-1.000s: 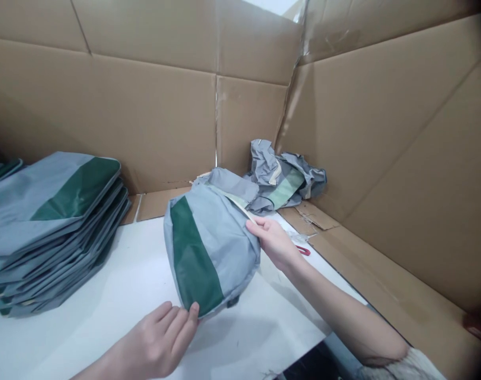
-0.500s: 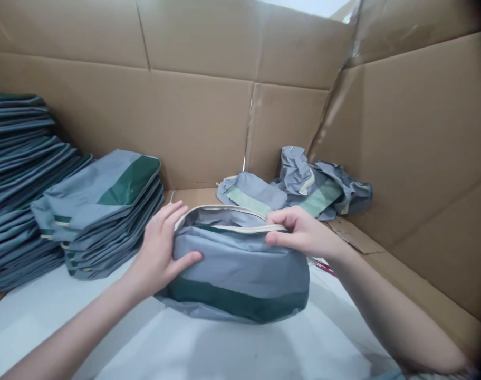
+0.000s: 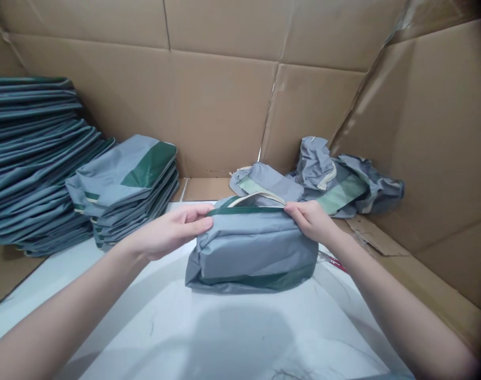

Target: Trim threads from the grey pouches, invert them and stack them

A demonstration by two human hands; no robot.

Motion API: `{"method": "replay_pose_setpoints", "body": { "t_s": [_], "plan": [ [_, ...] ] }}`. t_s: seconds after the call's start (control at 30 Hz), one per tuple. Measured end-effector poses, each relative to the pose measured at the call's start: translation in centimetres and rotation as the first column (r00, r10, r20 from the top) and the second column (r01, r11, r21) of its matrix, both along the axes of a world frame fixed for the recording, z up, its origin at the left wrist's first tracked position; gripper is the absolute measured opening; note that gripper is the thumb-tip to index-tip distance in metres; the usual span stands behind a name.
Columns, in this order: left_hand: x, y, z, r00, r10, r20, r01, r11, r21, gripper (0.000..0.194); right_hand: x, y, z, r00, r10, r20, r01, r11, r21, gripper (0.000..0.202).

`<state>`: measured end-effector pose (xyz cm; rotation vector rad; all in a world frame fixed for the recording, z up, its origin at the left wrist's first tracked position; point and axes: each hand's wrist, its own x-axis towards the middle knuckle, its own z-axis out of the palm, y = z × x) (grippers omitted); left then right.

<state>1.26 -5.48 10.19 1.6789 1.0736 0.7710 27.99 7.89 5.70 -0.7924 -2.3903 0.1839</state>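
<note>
A grey-blue fabric pouch (image 3: 256, 248) with dark green bands stands on the white table (image 3: 157, 327) in front of me. Its top edge is pulled straight between my two hands. A cream zipper strip (image 3: 260, 195) arches up behind that green edge. At the upper left corner, my left hand (image 3: 173, 229) pinches the edge between thumb and fingers. My right hand (image 3: 309, 219) grips the upper right corner in the same way. The inside of the pouch is hidden from this angle.
Tall stacks of folded grey-green pouches (image 3: 30, 169) and a lower stack (image 3: 141, 163) are at the left. Crumpled pouches (image 3: 323, 174) lie at the back right. Red-handled scissors (image 3: 333, 260) lie partly behind my right forearm. Cardboard walls (image 3: 220, 105) enclose the table; loose threads (image 3: 288, 373) lie in front.
My left hand has gone from lying spread on the pouch's side to pinching its top corner. The opening, wide before, is now drawn into a straight edge. The view has shifted left.
</note>
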Motion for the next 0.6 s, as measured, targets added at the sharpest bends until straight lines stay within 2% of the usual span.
{"method": "replay_pose_setpoints", "body": {
  "t_s": [0.07,0.13,0.2,0.23,0.3,0.37,0.4,0.47,0.53,0.6],
  "plan": [
    [0.4,-0.1,-0.4,0.997,0.029,0.067,-0.029,1.0,0.003,0.033,-0.2,0.7,-0.1,0.999,0.022,-0.037,-0.021,1.0,0.023,0.044],
    [0.1,-0.3,-0.4,0.999,0.011,0.038,-0.011,1.0,0.014,0.034,-0.1,1.0,0.3,0.996,0.025,-0.084,-0.016,0.994,0.106,0.048],
    [-0.5,-0.8,0.0,0.995,-0.041,-0.093,0.045,0.998,0.039,0.041,0.4,0.8,0.9,0.992,0.028,-0.125,0.006,0.964,0.265,0.053],
    [-0.8,-1.1,0.2,0.978,-0.047,-0.204,0.06,0.996,0.06,0.045,0.7,0.6,1.1,0.99,0.036,-0.137,0.015,0.936,0.352,0.056],
    [-1.3,-1.8,0.4,0.884,0.058,-0.463,0.02,0.987,0.161,0.048,1.3,0.1,1.0,0.991,0.065,-0.12,0.003,0.87,0.492,0.058],
    [-1.5,-2.4,0.0,0.725,0.231,-0.649,-0.022,0.949,0.314,0.041,1.7,-0.4,0.1,0.996,0.09,-0.029,-0.058,0.831,0.553,0.057],
    [-1.5,-2.6,-0.4,0.66,0.285,-0.695,-0.006,0.927,0.375,0.036,1.7,-0.7,-0.5,0.995,0.099,0.035,-0.101,0.827,0.553,0.056],
    [-1.4,-2.9,-1.4,0.609,0.286,-0.74,0.086,0.903,0.42,0.027,1.5,-1.2,-2.2,0.979,0.124,0.163,-0.19,0.848,0.495,0.055],
    [-1.2,-3.1,-2.6,0.621,0.193,-0.76,0.185,0.906,0.381,0.026,1.0,-1.7,-3.8,0.948,0.171,0.268,-0.267,0.886,0.379,0.056],
    [-1.1,-3.2,-3.7,0.638,0.098,-0.764,0.236,0.919,0.315,0.033,0.6,-2.2,-5.2,0.907,0.231,0.351,-0.318,0.924,0.214,0.058]
  ]
}}
